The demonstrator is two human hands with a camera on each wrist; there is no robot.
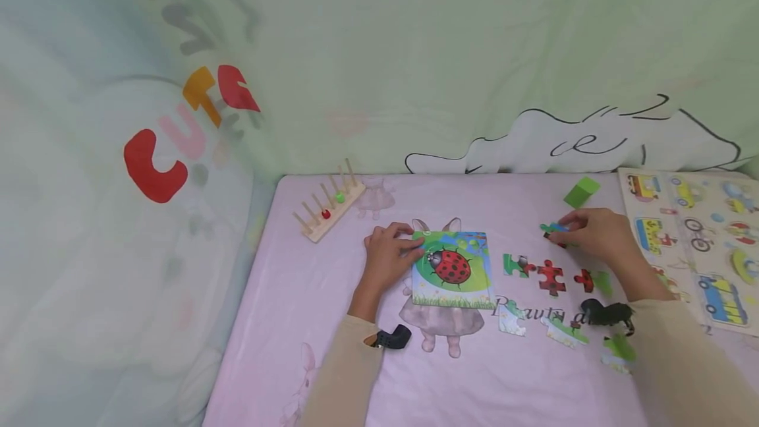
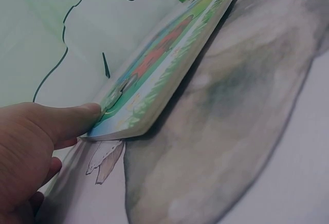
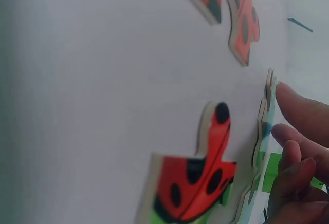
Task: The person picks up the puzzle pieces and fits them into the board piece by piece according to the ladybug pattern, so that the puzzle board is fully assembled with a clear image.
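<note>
My left hand [image 1: 388, 252] holds the near-left side of a square ladybug puzzle board [image 1: 453, 272]; the thumb lies on its printed face and the other fingers are at its edge. In the left wrist view this thumb [image 2: 77, 118] presses one corner. At right, my right hand [image 1: 595, 236] has thumb and forefinger at a blue-green and red puzzle piece [image 1: 548, 229], which the fingers partly cover. Below that hand lie a red spotted piece [image 1: 551, 277], a green-and-red piece [image 1: 518, 265] and a red-and-green piece [image 1: 585, 280].
Pale flower-and-grass pieces [image 1: 512, 319] lie nearer the body. A green block [image 1: 582, 192] stands beyond my right hand. A wooden peg rack [image 1: 335, 213] with red and green beads sits at the back left. At far right is a vehicle picture board [image 1: 682, 223]. Fabric walls border the bed-like surface.
</note>
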